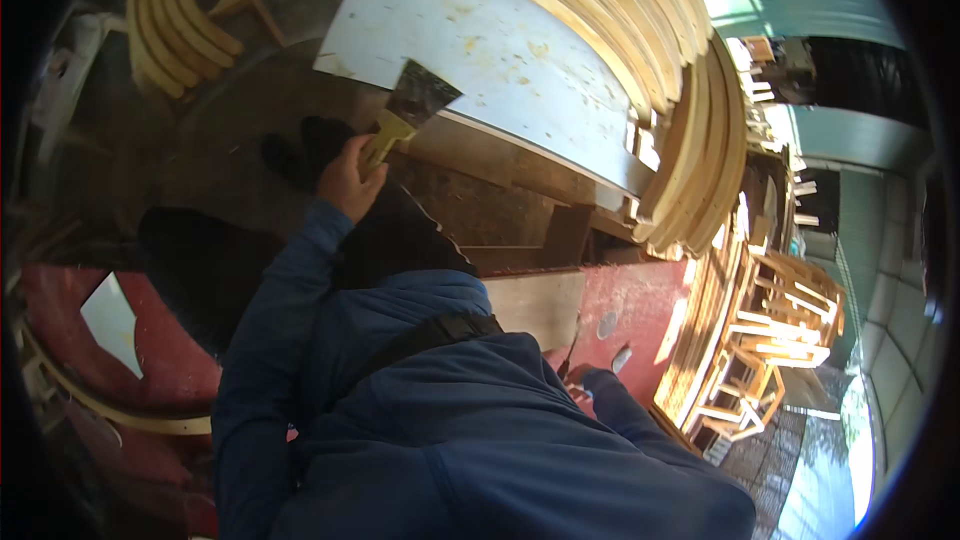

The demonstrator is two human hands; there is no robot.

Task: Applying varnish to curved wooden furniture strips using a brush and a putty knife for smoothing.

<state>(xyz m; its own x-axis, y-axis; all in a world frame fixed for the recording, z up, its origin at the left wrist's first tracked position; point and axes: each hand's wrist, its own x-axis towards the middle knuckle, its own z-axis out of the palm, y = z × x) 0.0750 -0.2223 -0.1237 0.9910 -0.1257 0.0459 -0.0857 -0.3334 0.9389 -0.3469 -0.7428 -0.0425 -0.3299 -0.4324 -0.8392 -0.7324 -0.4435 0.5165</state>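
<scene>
My left hand is raised and grips the yellow handle of a wide putty knife. Its dark metal blade rests at the near edge of a white, stained board. My right hand is low by my side, mostly hidden behind my blue sleeve. It lies at the edge of a red surface. A thin dark rod rises just above that hand; whether the hand holds it is unclear.
A thick stack of curved wooden strips arcs behind and right of the white board. More bent wooden parts lie at upper left. Bare wooden chair frames are piled at right. A pale plank lies beside the red surface.
</scene>
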